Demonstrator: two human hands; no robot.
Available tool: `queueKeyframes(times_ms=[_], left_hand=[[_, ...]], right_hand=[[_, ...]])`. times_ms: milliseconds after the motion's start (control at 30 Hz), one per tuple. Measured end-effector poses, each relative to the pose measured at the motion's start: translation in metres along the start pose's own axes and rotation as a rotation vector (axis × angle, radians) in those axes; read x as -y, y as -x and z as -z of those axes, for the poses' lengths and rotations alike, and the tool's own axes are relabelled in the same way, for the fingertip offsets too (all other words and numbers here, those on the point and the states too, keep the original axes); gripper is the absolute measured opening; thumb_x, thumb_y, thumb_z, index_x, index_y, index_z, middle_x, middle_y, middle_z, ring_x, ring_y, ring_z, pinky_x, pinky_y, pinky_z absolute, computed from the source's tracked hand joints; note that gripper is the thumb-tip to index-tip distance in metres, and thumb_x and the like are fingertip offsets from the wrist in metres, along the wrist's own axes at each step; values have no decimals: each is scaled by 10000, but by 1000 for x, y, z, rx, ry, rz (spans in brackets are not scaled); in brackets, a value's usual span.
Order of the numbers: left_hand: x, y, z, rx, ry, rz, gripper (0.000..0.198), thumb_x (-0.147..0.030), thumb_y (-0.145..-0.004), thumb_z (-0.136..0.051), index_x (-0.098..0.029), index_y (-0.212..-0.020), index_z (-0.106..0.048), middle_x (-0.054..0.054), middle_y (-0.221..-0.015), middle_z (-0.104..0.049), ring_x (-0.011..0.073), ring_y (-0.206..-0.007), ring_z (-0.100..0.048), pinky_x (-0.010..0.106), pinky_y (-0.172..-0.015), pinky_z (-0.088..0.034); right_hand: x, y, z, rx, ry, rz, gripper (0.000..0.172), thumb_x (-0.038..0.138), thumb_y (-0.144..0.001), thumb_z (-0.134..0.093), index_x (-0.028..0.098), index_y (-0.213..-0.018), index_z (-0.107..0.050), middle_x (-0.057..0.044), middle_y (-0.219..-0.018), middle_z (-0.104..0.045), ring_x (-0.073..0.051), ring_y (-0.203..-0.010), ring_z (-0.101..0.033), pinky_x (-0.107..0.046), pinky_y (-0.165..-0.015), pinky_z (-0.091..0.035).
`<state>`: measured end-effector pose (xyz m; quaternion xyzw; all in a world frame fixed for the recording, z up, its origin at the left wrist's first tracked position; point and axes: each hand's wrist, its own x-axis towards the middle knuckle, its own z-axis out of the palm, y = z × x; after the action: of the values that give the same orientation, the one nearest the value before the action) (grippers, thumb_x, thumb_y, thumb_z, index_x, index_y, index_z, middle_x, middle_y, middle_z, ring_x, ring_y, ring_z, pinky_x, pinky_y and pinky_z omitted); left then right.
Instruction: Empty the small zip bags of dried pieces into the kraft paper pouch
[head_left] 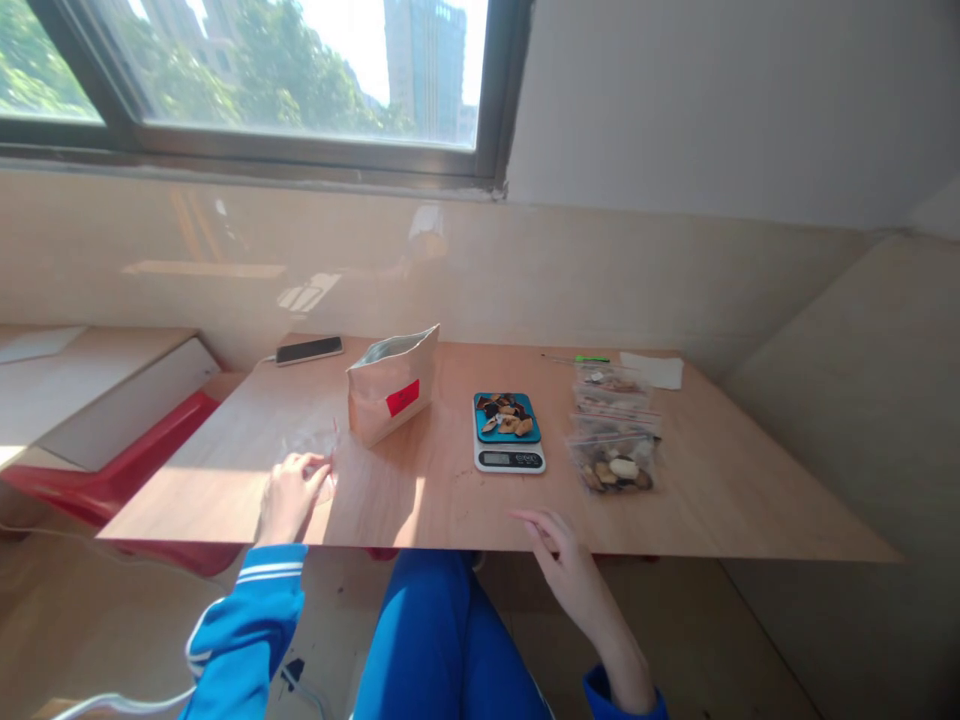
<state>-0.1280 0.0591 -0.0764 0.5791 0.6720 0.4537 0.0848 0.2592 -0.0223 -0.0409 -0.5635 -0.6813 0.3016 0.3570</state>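
Note:
My left hand point(289, 494) rests at the left front of the table, its fingers closed on a clear plastic bag point(325, 434) lying there. My right hand point(559, 552) hovers at the table's front edge with fingers stretched out, holding nothing. Between and beyond the hands stands a white kitchen scale point(484, 447) with a blue top. Dried brown slices point(510, 414) lie on the scale; its display is too small to read. Behind my left hand, a paper pouch point(373, 398) with a red label stands upright, its top open.
Several zip bags point(616, 466) of dried pieces lie in a column right of the scale. Behind them are white paper point(660, 371) and a thin green-handled tool point(592, 359). A phone point(309, 350) lies at the back left. A red stool point(135, 480) stands left of the table.

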Motion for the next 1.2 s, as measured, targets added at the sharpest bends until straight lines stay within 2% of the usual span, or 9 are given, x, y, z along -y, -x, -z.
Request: queueKeyframes(times_ms=[100, 233, 433, 633, 867, 967, 1033, 1133, 1200], left_hand=[[-19, 17, 5, 15, -55, 49, 158, -443, -741, -630, -294, -743, -682, 23, -739, -672, 240, -622, -593, 360, -582, -453], [-72, 64, 2, -114, 28, 33, 232, -452, -806, -594, -291, -959, -661, 26, -886, -669, 220, -741, -605, 360, -698, -494], [-132, 112, -29, 114, 299, 68, 366, -423, -833, -593, -223, -1136, -641, 55, -994, -666, 189, -840, -626, 267, -615, -523], [-147, 104, -48, 167, 362, -129, 391, -325, -895, -524, -299, -1282, -576, 67, -1110, -627, 207, -1030, -593, 351, -896, -491], [-164, 103, -51, 129, 446, -133, 289, -287, -851, -599, -285, -1126, -686, 49, -1090, -663, 202, -1029, -609, 319, -906, -486], [-169, 101, -52, 126, 524, -50, 193, -330, -827, -623, -229, -952, -731, 48, -955, -695, 202, -933, -640, 305, -843, -498], [-170, 97, -52, 55, 565, 109, 218, -389, -820, -620, -200, -878, -711, 43, -863, -699, 198, -851, -647, 304, -786, -502], [-169, 85, -48, -115, 597, 382, 313, -478, -808, -604, -188, -905, -668, 31, -833, -694, 187, -791, -636, 299, -733, -492], [-169, 79, -44, -134, 594, 423, 343, -510, -800, -600, -190, -916, -650, 25, -846, -685, 185, -787, -626, 300, -729, -486]], right_hand=[[25, 0, -18, 72, -137, 0, 291, 333, -953, -397, 257, -1054, -659, -61, -1074, -646, -201, -1032, -605, -320, -850, -529], [57, -9, -53, 116, -305, -5, 319, 364, -953, -417, 225, -1174, -600, -76, -1132, -641, -180, -1013, -615, -304, -875, -515], [81, -29, -72, 89, -531, -8, 337, 415, -935, -461, 182, -1126, -612, -78, -1053, -693, -180, -936, -659, -286, -827, -520], [80, -31, -45, -3, -467, -19, 234, 354, -885, -551, 175, -962, -681, -53, -927, -724, -177, -854, -674, -265, -778, -514], [82, -33, -26, -40, -371, -36, 173, 314, -828, -608, 172, -832, -706, -34, -793, -719, -164, -738, -644, -262, -706, -487], [78, -37, -22, -52, -382, -95, 176, 343, -781, -668, 171, -764, -696, -32, -734, -708, -169, -714, -636, -277, -703, -479], [70, -39, -20, -89, -442, -128, 224, 390, -772, -673, 169, -736, -664, -34, -705, -696, -169, -687, -632, -282, -683, -482], [53, -42, -18, -151, -573, -178, 322, 486, -768, -654, 176, -705, -591, -35, -667, -673, -167, -644, -627, -286, -643, -498], [39, -46, -16, -122, -571, -182, 344, 515, -781, -629, 179, -724, -581, -40, -673, -668, -174, -646, -633, -300, -648, -513]])
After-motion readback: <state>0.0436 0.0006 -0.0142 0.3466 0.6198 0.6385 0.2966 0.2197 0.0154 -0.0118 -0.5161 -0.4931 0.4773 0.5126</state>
